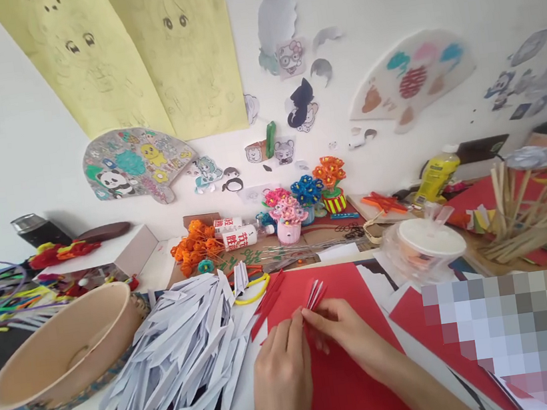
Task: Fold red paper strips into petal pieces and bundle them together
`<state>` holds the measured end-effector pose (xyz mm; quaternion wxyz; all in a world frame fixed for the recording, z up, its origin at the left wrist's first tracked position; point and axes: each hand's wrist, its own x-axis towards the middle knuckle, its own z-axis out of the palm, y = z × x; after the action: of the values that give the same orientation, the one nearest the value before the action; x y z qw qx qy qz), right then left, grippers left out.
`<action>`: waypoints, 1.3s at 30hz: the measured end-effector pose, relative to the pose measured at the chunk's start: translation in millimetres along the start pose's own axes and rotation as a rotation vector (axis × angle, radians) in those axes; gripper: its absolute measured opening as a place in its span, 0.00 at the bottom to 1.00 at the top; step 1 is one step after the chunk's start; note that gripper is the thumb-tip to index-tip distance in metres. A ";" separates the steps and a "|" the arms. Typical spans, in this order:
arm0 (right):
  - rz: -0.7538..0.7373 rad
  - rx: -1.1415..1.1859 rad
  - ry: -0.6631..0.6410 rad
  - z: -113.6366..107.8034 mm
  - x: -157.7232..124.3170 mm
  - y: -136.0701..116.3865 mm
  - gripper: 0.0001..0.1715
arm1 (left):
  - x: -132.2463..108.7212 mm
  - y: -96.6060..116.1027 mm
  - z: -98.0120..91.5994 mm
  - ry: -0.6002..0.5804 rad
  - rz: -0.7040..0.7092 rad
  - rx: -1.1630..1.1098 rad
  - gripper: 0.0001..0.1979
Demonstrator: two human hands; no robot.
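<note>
Over a large sheet of red paper, my two hands meet at a small folded red paper strip whose edges show white. My left hand is closed, its fingertips pinching the strip's lower end. Thumb and fingers of my right hand grip the strip from the right side. Exactly how the folds lie is partly hidden by the fingers. Just left of the hands lie several thin red folded strips, beside a big heap of folded white paper strips.
A beige oval bowl stands left of the heap. Yellow-handled scissors lie behind it. Further back are beaded flower pots, orange beaded flowers and a lidded tub. Another red sheet lies at right.
</note>
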<state>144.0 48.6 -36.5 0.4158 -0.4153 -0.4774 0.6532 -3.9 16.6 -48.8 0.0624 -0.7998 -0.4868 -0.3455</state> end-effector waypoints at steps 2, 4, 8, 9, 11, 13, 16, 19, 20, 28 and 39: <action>0.016 0.017 -0.015 -2.8 1.1 2.1 0.31 | -1.0 1.0 1.4 -0.025 0.001 -0.024 0.14; 0.023 0.026 -0.009 -4.2 1.7 2.5 0.30 | -2.2 1.6 2.1 -0.012 -0.014 -0.043 0.15; 0.035 0.024 0.022 -4.6 1.0 -0.7 0.31 | -2.9 3.1 0.6 -0.022 -0.004 -0.038 0.15; 0.042 0.020 0.033 -5.0 0.8 -1.7 0.31 | -2.2 3.9 -0.5 -0.052 0.006 -0.035 0.14; 0.058 0.016 0.058 -6.4 0.8 -2.8 0.30 | 0.5 6.0 -3.2 -0.107 0.015 -0.031 0.14; 0.070 0.025 0.084 -8.6 1.3 -3.0 0.30 | 4.4 7.5 -6.3 -0.120 0.008 -0.025 0.12; 0.099 0.057 0.137 -12.3 1.9 -3.4 0.30 | 10.4 5.0 -12.1 -0.081 -0.018 0.025 0.10; 0.144 0.083 0.212 -15.3 1.6 -6.6 0.33 | 14.6 -4.6 -19.3 -0.061 -0.080 0.108 0.09; 0.153 0.087 0.228 -15.9 1.4 -7.9 0.34 | 15.5 -8.5 -21.6 -0.080 -0.107 0.132 0.10; 0.150 0.047 0.192 -18.9 0.8 -7.8 0.33 | 16.5 -18.1 -24.3 -0.390 -0.225 0.237 0.10; 0.152 0.001 0.146 -18.5 -1.7 -8.3 0.32 | 14.5 -13.7 -24.9 -0.235 -0.307 0.128 0.10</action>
<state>163.1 53.9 -31.9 0.3990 -0.4965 -0.4128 0.6511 -23.3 23.5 -24.5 0.0024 -0.7454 -0.6279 -0.2238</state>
